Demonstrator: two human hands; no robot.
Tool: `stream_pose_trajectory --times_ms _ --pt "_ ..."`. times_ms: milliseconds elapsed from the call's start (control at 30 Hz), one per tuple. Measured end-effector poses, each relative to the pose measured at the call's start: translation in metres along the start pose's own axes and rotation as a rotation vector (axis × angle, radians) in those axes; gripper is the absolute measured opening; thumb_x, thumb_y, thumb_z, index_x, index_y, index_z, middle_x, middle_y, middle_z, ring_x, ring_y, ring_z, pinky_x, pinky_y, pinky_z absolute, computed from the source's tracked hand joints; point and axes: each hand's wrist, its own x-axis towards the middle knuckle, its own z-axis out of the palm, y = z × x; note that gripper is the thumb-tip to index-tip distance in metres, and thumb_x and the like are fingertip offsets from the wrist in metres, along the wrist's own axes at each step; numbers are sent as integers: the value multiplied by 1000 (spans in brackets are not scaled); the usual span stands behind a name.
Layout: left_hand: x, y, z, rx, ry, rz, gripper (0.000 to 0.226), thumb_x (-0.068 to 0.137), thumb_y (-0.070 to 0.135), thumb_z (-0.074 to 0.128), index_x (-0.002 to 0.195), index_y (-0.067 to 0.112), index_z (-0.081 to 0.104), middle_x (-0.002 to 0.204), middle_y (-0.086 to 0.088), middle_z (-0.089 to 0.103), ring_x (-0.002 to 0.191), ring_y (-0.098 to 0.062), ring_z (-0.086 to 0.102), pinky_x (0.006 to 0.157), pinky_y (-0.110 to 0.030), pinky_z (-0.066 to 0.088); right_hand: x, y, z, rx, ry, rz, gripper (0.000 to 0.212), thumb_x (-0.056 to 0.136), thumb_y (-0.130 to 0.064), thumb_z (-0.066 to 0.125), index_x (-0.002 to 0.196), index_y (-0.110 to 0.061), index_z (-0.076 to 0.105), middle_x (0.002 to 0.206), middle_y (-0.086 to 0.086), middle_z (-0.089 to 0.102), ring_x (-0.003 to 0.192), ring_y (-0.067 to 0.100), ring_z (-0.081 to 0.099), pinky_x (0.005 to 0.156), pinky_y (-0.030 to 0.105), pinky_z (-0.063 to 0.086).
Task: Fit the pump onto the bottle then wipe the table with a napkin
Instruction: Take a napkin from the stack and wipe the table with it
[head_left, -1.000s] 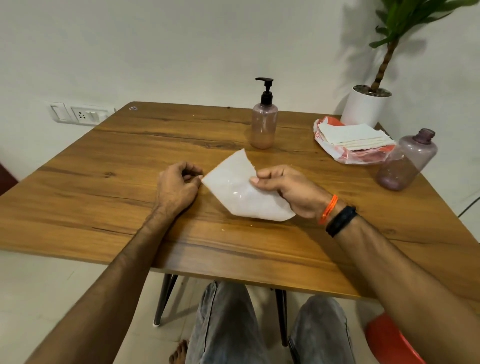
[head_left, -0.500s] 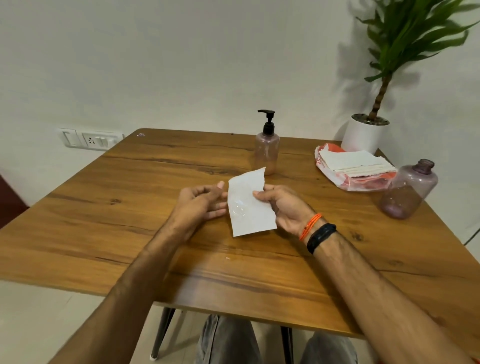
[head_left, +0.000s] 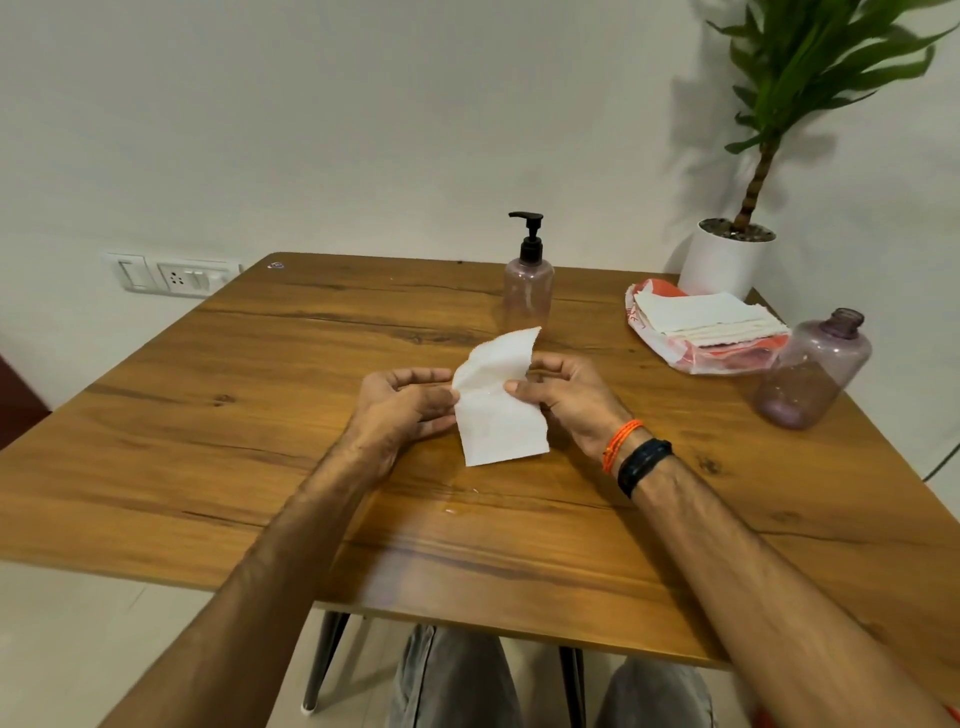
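A white napkin (head_left: 496, 410) is held upright just above the middle of the wooden table (head_left: 208, 415), its top edge curling over. My right hand (head_left: 563, 400) pinches its right edge between thumb and fingers. My left hand (head_left: 405, 410) touches its left edge with the fingers loosely curled. Behind the napkin stands a pinkish clear bottle (head_left: 528, 293) with a black pump (head_left: 530, 234) fitted on top. A few small wet drops (head_left: 452, 506) lie on the table in front of my hands.
A stack of white napkins (head_left: 706, 317) lies on a red and clear wrapper at the right. A purple bottle with no cap (head_left: 813, 371) stands near the right edge. A potted plant in a white pot (head_left: 724, 260) fills the far right corner.
The napkin went from lying spread and flat between both hands to standing narrower and upright. My left hand opened, then came back to its left edge. The camera tilted up.
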Motion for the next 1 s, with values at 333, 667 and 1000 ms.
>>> stream_pose_trajectory --times_ms 333,667,1000 --pt "2 1 5 -77 -43 14 17 89 6 55 97 8 70 76 -4 74 63 -11 70 56 -23 58 -2 0 -4 -95 -28 -130 10 76 -9 68 74 -5 76 101 7 75 103 21 61 80 24 48" --pt "1 -2 9 11 -41 65 41 69 7 83 105 14 66 104 -11 72 96 -24 72 71 -32 58 1 6 -7 -75 -36 -77 42 77 -16 78 117 -15 66 113 8 69 105 20 66 87 31 55" --pt "5 -9 -16 305 29 253 33 78 17 78 108 21 65 100 5 73 96 -7 69 76 -21 57 10 -5 -3 -408 251 -153 21 87 -12 68 106 -16 72 101 -4 73 92 15 67 78 29 56"
